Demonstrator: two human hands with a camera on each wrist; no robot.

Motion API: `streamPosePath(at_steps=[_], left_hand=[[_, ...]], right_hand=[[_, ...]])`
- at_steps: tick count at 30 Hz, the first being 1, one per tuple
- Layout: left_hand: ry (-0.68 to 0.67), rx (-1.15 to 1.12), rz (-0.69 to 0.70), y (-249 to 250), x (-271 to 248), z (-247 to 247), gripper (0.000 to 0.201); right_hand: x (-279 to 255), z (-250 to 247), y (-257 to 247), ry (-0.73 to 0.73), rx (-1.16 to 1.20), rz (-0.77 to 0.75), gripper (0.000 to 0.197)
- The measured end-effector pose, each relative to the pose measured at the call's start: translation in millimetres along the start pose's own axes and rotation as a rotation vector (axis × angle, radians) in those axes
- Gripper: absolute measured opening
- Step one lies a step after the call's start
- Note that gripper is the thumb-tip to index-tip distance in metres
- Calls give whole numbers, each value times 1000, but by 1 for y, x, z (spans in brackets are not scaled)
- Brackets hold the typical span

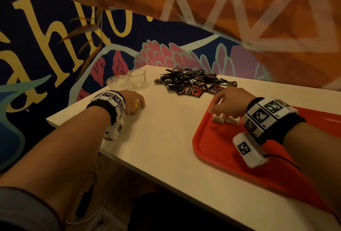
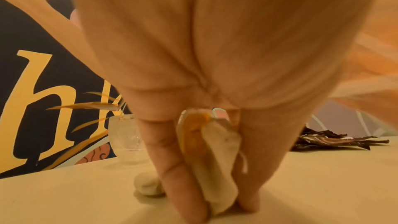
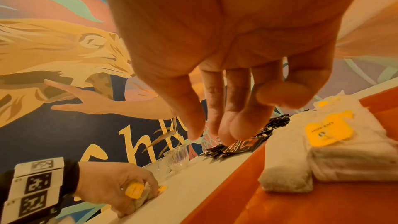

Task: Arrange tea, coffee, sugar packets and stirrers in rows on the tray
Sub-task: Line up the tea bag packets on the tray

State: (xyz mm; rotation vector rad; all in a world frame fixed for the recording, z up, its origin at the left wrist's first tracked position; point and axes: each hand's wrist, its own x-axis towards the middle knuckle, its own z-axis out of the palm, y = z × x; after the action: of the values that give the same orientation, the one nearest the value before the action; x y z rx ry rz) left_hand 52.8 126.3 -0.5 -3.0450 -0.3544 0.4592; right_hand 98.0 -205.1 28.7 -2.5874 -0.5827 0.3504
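My left hand (image 1: 137, 105) rests on the white table (image 1: 166, 138) and pinches a tea bag (image 2: 217, 168) with a yellow tag (image 2: 193, 129) between its fingers. A second small white bag (image 2: 147, 187) lies on the table just beside that hand. My right hand (image 1: 219, 111) hovers over the far left corner of the red tray (image 1: 212, 149), fingers (image 3: 224, 130) relaxed and holding nothing. Just below it, tea bags (image 3: 349, 157) with a yellow tag (image 3: 328, 130) lie side by side on the tray. The tea bags (image 1: 218, 119) are partly hidden by the hand in the head view.
A pile of black and red coffee packets (image 1: 193, 83) lies at the back of the table. Two empty glass cups (image 1: 137, 79) stand at the back left corner, close to my left hand. A painted wall runs behind the table. The table's left edge is near my left wrist.
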Motion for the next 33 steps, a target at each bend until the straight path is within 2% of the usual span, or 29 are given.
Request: streamPosePath(at_steps=[3, 5, 7, 9, 11, 16, 18, 22, 24, 28, 31, 33], left_hand=[[45, 15, -21, -1, 0, 1, 34], [93, -58, -12, 0, -1, -1, 23], [165, -210, 20, 4, -1, -4, 12], [226, -415, 60, 13, -4, -10, 13], [230, -627, 119, 27, -9, -17, 15], [23, -1166, 351, 79, -22, -38, 20], [-14, -1314, 427, 100, -25, -46, 22], [-86, -1538, 538, 138, -22, -52, 28], [-157, -1651, 601, 156, -17, -51, 25], [-259, -1853, 638, 190, -8, -48, 24], [-300, -1997, 619, 211, -2, -43, 21], [-329, -2079, 588, 220, 2, -39, 26]], right_hand=[[-2, 1, -1, -3, -3, -21, 17], [-3, 0, 0, -5, -5, -40, 16], [-5, -3, 1, -6, 19, -66, 14], [-5, -6, 4, -22, 71, -103, 12], [-6, -8, 6, -21, 132, -132, 9], [-5, -8, 15, 105, 313, -193, 6], [-3, -8, 19, 184, 426, -198, 10], [-3, -7, 28, 238, 721, -200, 32], [-3, -7, 32, 247, 795, -196, 39], [-3, -4, 41, 328, 832, -165, 33], [-3, -5, 48, 408, 814, -128, 23], [-2, -7, 55, 454, 770, -111, 21]])
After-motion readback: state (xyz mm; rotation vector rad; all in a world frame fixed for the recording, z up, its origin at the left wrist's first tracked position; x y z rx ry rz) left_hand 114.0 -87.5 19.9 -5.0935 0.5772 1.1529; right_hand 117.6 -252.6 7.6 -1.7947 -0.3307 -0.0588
